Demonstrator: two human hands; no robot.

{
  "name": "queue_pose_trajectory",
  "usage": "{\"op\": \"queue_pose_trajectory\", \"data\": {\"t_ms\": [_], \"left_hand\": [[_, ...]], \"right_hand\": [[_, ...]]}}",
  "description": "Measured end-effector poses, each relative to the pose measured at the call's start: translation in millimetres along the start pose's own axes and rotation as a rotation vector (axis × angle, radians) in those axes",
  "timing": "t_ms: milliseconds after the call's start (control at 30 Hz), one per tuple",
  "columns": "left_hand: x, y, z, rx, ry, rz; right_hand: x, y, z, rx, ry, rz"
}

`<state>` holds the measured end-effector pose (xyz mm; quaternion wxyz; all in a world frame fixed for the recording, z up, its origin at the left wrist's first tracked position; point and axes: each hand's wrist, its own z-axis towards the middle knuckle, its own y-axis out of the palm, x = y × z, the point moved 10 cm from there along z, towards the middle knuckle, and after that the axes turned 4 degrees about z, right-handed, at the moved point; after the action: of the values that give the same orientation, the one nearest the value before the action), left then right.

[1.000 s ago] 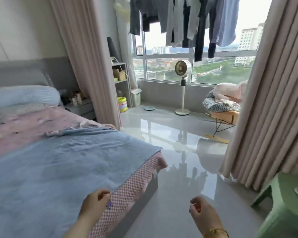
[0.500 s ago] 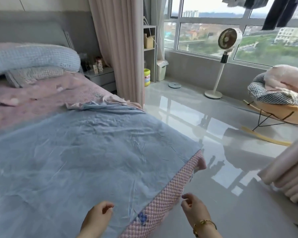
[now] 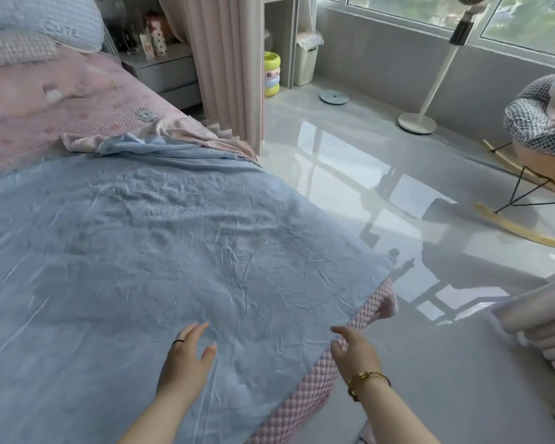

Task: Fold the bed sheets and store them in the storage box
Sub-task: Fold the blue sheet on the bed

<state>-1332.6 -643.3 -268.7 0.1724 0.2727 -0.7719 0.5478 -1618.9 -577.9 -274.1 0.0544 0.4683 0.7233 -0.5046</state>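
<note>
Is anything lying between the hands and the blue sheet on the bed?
Nothing visible. The left hand hovers open over the bare blue sheet, and the right hand reaches its near edge. No storage box is in view.

The blue pillow (image 3: 39,19) bears the raised word "CUTE".
</note>
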Motion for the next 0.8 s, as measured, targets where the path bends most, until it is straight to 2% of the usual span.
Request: {"op": "queue_pose_trajectory", "data": {"t_ms": [167, 333, 467, 633, 733, 800], "left_hand": [[80.0, 78.6, 72.9, 0.100, -0.024, 0.034], [140.0, 135.9, 161.5, 0.120, -0.291, 0.023], [124.5, 159.6, 213.6, 0.130, -0.447, 0.248], [116.9, 165.1, 237.5, 0.268, -0.411, 0.358], [107.4, 172.1, 244.8, 0.158, -0.416, 0.357], [109.3, 171.9, 243.9, 0.142, -0.421, 0.339]], "right_hand": [[14.3, -42.5, 101.6, -0.080, -0.073, -0.264], [3.0, -75.7, 188.4, -0.258, -0.217, -0.394], [-31.7, -81.9, 278.0, -0.325, -0.370, -0.529], [-102.7, -52.7, 355.6, -0.363, -0.600, -0.642], [-143.2, -17.4, 384.4, -0.452, -0.711, -0.712], [-159.3, 4.6, 393.8, -0.537, -0.769, -0.767]]}}
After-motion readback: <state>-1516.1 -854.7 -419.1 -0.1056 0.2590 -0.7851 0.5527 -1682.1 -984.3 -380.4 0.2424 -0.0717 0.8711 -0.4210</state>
